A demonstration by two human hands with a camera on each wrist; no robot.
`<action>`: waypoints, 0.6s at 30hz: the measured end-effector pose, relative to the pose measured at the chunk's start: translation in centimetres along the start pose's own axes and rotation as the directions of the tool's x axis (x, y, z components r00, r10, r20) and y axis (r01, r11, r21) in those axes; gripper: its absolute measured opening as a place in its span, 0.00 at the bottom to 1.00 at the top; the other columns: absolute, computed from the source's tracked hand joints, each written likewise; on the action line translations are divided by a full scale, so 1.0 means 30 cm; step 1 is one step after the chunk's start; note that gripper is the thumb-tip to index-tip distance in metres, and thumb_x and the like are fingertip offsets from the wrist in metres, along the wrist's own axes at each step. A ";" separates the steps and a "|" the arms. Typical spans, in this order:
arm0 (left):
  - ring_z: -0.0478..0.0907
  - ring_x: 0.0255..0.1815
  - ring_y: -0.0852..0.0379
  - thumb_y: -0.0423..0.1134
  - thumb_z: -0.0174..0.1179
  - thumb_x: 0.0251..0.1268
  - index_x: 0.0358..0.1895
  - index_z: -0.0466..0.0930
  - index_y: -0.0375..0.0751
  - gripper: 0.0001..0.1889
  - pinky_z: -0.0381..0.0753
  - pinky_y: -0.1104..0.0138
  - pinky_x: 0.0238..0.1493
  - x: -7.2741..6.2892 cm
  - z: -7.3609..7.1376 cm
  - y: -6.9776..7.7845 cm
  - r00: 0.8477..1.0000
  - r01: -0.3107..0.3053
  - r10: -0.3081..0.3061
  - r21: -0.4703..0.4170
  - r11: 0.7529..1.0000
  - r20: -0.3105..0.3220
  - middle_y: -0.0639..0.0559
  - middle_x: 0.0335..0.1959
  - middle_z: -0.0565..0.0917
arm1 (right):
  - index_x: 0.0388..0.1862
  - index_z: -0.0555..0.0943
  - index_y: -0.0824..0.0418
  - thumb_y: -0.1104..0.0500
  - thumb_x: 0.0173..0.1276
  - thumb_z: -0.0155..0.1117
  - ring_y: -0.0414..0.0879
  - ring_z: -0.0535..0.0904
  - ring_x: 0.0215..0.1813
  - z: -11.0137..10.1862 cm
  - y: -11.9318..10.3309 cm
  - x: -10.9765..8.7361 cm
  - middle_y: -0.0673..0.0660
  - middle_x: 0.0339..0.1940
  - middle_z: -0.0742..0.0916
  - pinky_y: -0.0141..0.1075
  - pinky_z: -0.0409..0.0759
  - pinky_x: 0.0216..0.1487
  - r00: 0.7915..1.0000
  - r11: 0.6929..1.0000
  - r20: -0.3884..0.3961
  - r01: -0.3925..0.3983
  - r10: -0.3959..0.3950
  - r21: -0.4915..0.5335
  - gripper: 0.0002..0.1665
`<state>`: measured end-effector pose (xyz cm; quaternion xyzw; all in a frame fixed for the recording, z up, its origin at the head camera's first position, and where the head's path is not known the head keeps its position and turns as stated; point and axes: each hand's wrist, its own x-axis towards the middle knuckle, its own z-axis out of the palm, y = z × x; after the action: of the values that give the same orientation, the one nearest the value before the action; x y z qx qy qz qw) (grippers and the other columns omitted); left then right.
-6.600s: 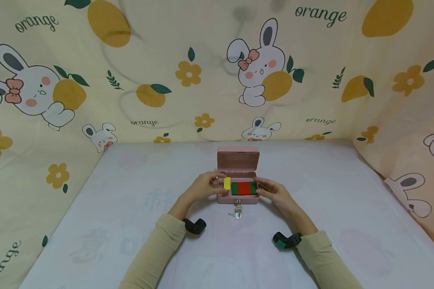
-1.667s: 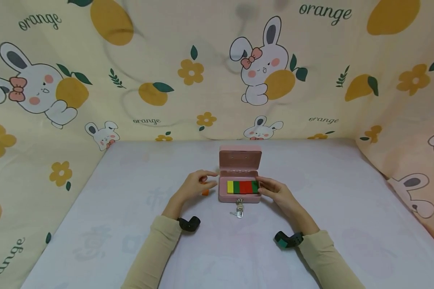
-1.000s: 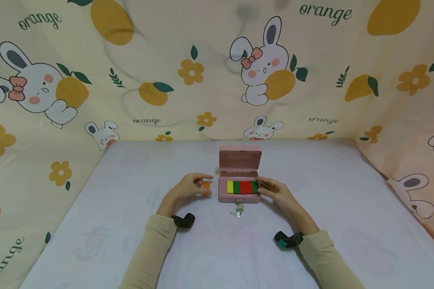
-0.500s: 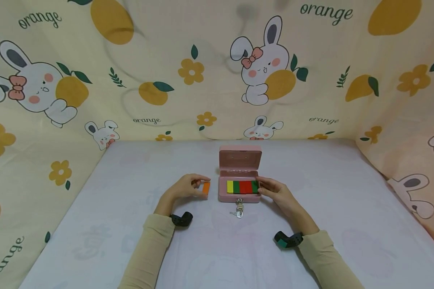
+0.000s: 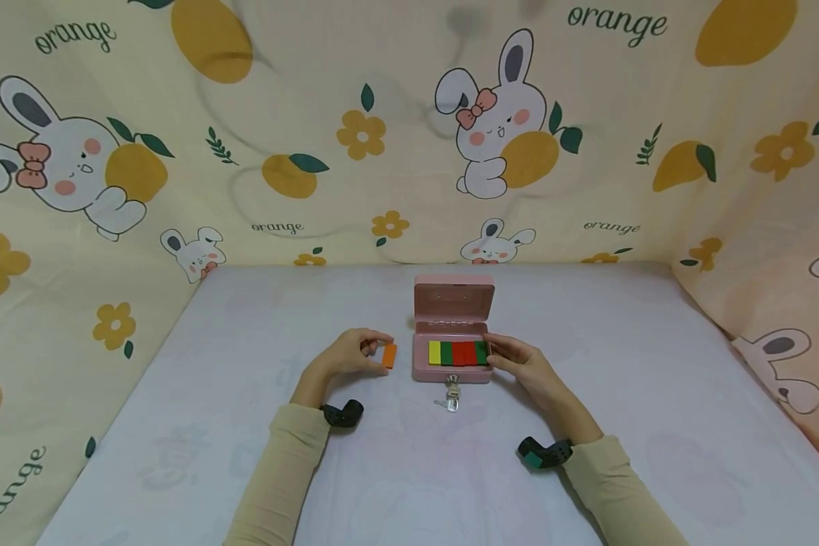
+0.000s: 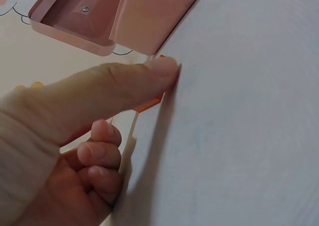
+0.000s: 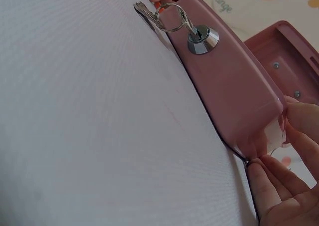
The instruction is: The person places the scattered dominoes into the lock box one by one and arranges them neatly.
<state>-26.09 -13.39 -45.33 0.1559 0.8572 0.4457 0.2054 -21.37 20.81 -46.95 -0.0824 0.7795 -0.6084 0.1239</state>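
Observation:
My left hand [image 5: 344, 353] pinches a small orange block [image 5: 389, 356] between thumb and fingers, just left of a pink metal cash box [image 5: 450, 374]. In the left wrist view the thumb covers most of the block, and the other fingers curl in below. The box's lid [image 5: 453, 302] stands up at the back. Inside lies a row of flat blocks: a yellow block [image 5: 434, 353], a green block [image 5: 447, 353], red [image 5: 463, 353], then another green block [image 5: 481, 353]. My right hand [image 5: 520, 357] holds the box's right end, thumb toward the front and fingers farther back.
A lock [image 7: 203, 39] on the box's front carries a ring of keys [image 7: 159, 17] that hangs down over the white tablecloth [image 5: 416, 470]. Behind rises a curtain [image 5: 396, 114] printed with rabbits and oranges. Both wrists wear black cameras.
The yellow block has gone from the left hand into the box, left of the green one. The left hand now has an orange block and has drawn back leftward. The right hand stays put.

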 end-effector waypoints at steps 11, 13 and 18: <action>0.63 0.29 0.60 0.30 0.72 0.49 0.55 0.79 0.32 0.26 0.62 0.74 0.31 -0.003 0.000 0.003 1.000 -0.016 0.016 -0.001 1.000 -0.002 0.54 0.27 0.67 | 0.71 0.66 0.64 0.55 0.70 0.59 0.59 0.62 0.76 0.000 0.002 0.003 0.64 0.74 0.68 0.51 0.59 0.74 1.000 1.000 -0.003 -0.005 0.005 0.003 0.32; 0.63 0.30 0.60 0.30 0.72 0.49 0.55 0.79 0.32 0.26 0.62 0.74 0.31 -0.005 0.001 0.007 1.000 -0.008 0.008 0.000 1.000 -0.001 0.53 0.27 0.67 | 0.71 0.66 0.64 0.55 0.70 0.60 0.59 0.62 0.76 0.000 0.003 0.003 0.64 0.74 0.68 0.51 0.60 0.74 1.000 1.000 -0.002 -0.001 0.001 -0.001 0.33; 0.63 0.30 0.60 0.30 0.72 0.49 0.55 0.80 0.34 0.25 0.62 0.73 0.32 -0.005 0.002 0.012 1.000 0.010 -0.010 0.006 1.000 -0.002 0.54 0.27 0.67 | 0.71 0.66 0.63 0.55 0.70 0.59 0.60 0.63 0.76 -0.001 0.004 0.002 0.64 0.74 0.68 0.52 0.60 0.73 1.000 1.000 0.001 0.013 -0.013 -0.006 0.33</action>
<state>-25.89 -13.21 -45.05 0.1517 0.8596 0.4421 0.2064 -21.43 20.86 -47.08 -0.0881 0.7806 -0.6070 0.1201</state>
